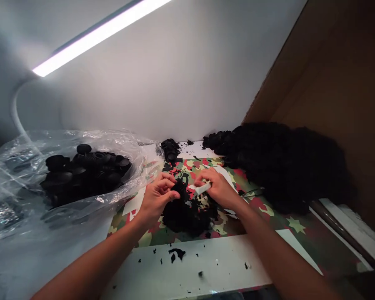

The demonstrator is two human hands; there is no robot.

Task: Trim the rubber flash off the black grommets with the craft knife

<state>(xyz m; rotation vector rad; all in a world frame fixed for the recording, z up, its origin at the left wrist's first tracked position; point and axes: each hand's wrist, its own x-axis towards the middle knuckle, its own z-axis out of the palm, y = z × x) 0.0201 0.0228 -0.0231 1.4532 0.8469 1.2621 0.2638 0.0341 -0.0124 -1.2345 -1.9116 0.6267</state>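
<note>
My left hand (158, 195) pinches a small black rubber part (180, 185) between thumb and fingers, just above a heap of black trimmings (187, 214) on the camouflage-patterned mat (278, 216). My right hand (217, 187) is closed round a small white tool (202, 188) whose tip points at the black part. The two hands almost touch over the heap.
A clear plastic bag (25, 175) holding several round black parts (84, 171) lies at the left. A large dark pile of black parts (284, 162) fills the right, and a smaller pile (170, 150) sits by the wall. A brown board stands at right. Black scraps dot the white table edge (206, 262).
</note>
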